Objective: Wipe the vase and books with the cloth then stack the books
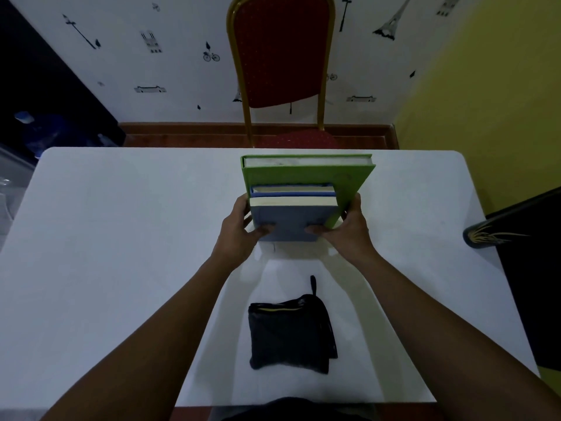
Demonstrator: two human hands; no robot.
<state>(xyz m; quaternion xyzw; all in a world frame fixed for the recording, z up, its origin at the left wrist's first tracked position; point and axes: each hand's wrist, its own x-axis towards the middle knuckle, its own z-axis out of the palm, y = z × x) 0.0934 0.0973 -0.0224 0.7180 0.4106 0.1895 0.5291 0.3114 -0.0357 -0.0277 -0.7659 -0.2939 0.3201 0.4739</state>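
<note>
Three books stand upright together on the white table [121, 238], pages upward: a large green book [306, 174] at the back, a thin blue book [293, 193] in the middle, and a grey-blue book [288, 221] in front. My left hand [239, 232] grips the group's left side and my right hand [349, 229] grips its right side, thumbs pressed on the front cover. A folded dark cloth [290, 332] with a loop lies on the table near me, between my forearms. A dark vase [498, 235] with a gold pattern lies at the table's right edge.
A red chair with a gold frame [282, 71] stands behind the table's far edge. A patterned white wall is behind it and a yellow wall on the right. Dark clutter sits at the far left.
</note>
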